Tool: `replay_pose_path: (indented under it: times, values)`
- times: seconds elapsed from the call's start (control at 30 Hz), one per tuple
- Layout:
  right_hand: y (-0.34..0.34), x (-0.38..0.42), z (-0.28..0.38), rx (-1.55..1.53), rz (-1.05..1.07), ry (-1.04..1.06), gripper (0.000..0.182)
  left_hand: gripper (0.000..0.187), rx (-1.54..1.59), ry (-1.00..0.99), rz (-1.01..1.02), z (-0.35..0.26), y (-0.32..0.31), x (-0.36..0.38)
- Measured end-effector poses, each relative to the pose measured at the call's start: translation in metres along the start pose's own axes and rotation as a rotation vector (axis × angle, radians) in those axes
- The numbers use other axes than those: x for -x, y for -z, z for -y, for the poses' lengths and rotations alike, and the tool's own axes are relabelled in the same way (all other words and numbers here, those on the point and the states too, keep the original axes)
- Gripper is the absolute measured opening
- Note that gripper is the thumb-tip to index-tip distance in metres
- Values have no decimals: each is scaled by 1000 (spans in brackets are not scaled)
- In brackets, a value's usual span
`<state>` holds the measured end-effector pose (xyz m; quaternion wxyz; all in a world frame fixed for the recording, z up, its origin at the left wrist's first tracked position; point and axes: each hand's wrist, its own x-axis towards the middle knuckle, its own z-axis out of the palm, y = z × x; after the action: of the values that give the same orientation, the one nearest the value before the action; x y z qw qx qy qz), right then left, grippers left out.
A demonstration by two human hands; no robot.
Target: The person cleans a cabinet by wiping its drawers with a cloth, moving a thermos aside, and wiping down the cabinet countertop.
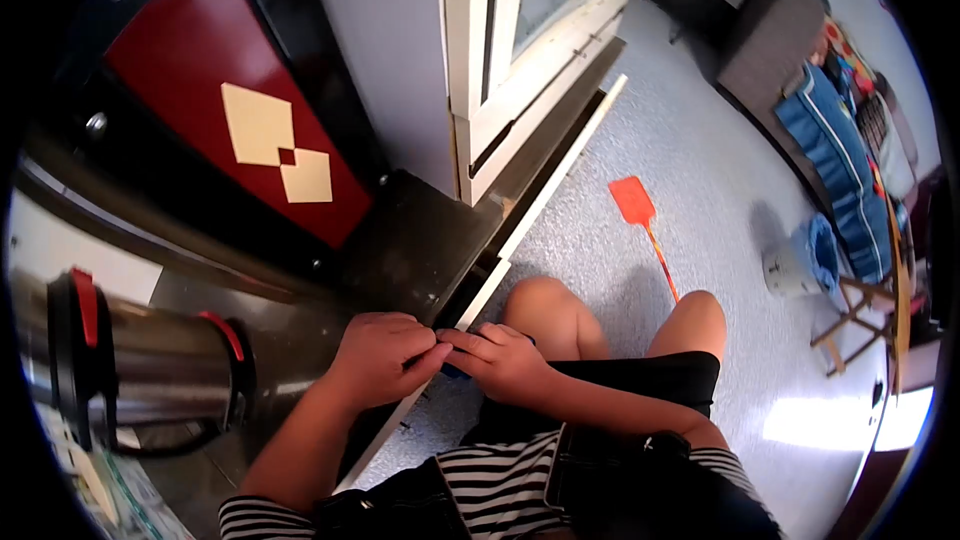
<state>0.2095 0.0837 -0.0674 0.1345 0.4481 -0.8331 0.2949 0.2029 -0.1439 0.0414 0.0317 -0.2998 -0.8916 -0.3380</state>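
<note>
My left hand is closed, its thumb and fingers meeting my right hand over the cabinet's front edge. My right hand is closed too, with fingertips touching the left hand's thumb side. What the two hands pinch between them is hidden, and I cannot tell what it is. Something dark blue peeks out below the right hand. Just beyond the hands runs the white front of a pulled-out drawer. A dark countertop lies ahead of the left hand.
On the left stands a metal vessel with red clips. A red panel rises behind the countertop, beside a white glass-fronted cabinet. An orange fly swatter lies on the floor. Farther right are a bin, sofa and wooden stool.
</note>
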Motion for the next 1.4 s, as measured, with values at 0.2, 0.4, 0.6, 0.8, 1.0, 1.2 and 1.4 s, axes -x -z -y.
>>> replay_pose_path:
  times: [0.2,0.4,0.6,0.8,1.0,1.2,1.4]
  values:
    - [11,-4,4,18,54,-43,47,31,-71,-95,-3,-1,-4,-4]
    - [-2,-7,8,-2,-60,-169,42,31,-124,-96,-2,1,-8,-8]
    - [-23,-5,40,38,-257,-360,43,31,-25,39,-29,0,-7,-6]
    - [-57,8,134,27,0,-193,38,36,127,103,-114,5,-16,-5]
    - [-48,5,167,39,115,-82,41,42,358,93,-118,11,-19,5]
    - [-29,0,134,293,-1,-395,44,42,478,103,-99,13,-19,3]
    - [-42,7,157,153,23,-300,49,44,230,167,-162,-12,-13,11]
